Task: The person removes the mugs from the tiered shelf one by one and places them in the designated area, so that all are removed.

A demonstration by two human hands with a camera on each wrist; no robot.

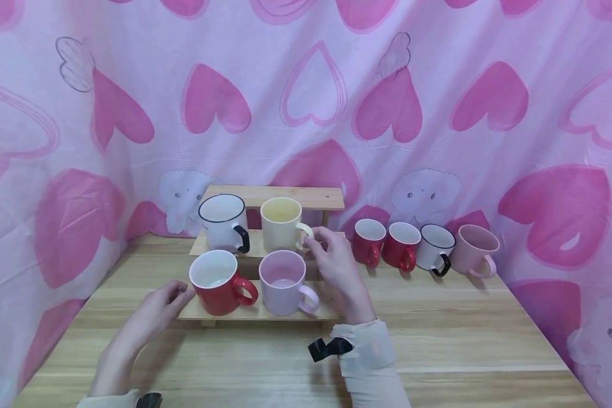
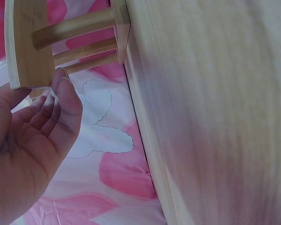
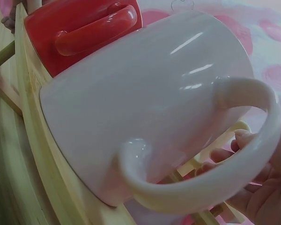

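"How are the arms (image 1: 117, 357) posed?"
"Both reach forward from off-white fabric sleeves (image 1: 372, 368)."
"And further along?"
"Bare left hand (image 1: 160, 306) low, fingers (image 2: 68, 105) curled; right hand (image 1: 334, 258) higher, thumb and fingers pinching."

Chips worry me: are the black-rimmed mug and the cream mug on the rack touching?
Apart. The head view shows a strip of shelf between the black handle of the white mug and the cream mug.
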